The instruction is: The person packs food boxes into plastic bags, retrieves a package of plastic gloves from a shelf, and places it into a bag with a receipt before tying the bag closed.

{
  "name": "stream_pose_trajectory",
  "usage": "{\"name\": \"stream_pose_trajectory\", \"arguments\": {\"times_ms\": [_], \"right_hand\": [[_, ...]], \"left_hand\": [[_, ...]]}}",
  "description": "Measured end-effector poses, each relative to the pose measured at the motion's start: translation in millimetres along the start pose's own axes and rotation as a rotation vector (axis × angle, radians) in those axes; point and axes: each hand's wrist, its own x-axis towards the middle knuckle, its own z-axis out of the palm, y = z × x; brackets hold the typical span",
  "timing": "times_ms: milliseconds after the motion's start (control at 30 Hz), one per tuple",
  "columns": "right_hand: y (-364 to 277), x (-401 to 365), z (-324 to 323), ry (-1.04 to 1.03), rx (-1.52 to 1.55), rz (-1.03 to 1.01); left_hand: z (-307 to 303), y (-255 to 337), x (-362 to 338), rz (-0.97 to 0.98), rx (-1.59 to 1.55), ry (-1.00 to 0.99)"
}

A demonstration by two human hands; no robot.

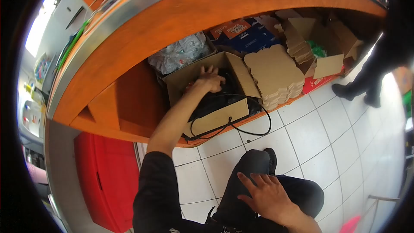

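Observation:
My left hand (pixel 210 80) reaches into an open cardboard box (pixel 212 120) on the low orange shelf. Its fingers are spread over dark black contents (pixel 228 82), whose kind I cannot make out. Whether the fingertips touch them is hard to tell. A black cable (pixel 270 123) loops out over the front of this box and hangs above the floor. Near my bent knee, my right hand (pixel 269 196) is held with fingers apart and nothing in it.
Left of the shelf stands a red bin-like container (pixel 105 181). Clear plastic bags (pixel 181 54), a blue and orange carton (pixel 246 36), stacked flat cardboard (pixel 276 73) and an open carton (pixel 330 67) line the shelf. A person's legs (pixel 366 77) stand at right on white tiles.

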Motion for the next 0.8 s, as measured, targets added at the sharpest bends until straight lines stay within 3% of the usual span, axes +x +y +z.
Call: {"name": "stream_pose_trajectory", "arguments": {"times_ms": [67, 167, 267, 333, 367, 433, 467, 600, 800], "right_hand": [[2.6, 0.6, 1.4, -0.129, -0.069, 0.056], [6.9, 4.1, 3.7, -0.076, -0.101, 0.046], [7.3, 14.3, -4.8, -0.027, -0.070, -0.028], [2.8, 11.5, 5.6, 0.052, -0.071, -0.020], [0.4, 9.5, 9.8, 0.126, -0.077, -0.011], [-0.3, 10.7, 13.3, 0.121, -0.058, -0.019], [0.7, 12.8, 13.4, 0.136, -0.046, -0.022], [5.7, 14.7, 5.0, 0.135, -0.058, -0.060], [11.1, 15.7, 4.0, 0.029, -0.042, -0.007]], "left_hand": [[-6.3, -12.9, -6.8, 0.021, 0.087, 0.015], [-11.1, -15.2, -6.0, -0.002, 0.117, -0.092], [2.6, 11.7, 15.9, -0.047, 0.186, 0.044], [18.0, 30.3, 33.5, 0.180, -0.165, 0.146], [24.0, 34.9, 35.4, 0.179, -0.168, 0.135], [32.8, 39.9, 31.2, 0.177, 0.118, 0.173], [30.9, 41.7, 30.4, 0.143, 0.088, 0.183], [7.3, 29.9, 13.3, 0.141, 0.188, 0.052], [-9.0, -16.8, 0.2, 0.187, 0.141, 0.136]]}}
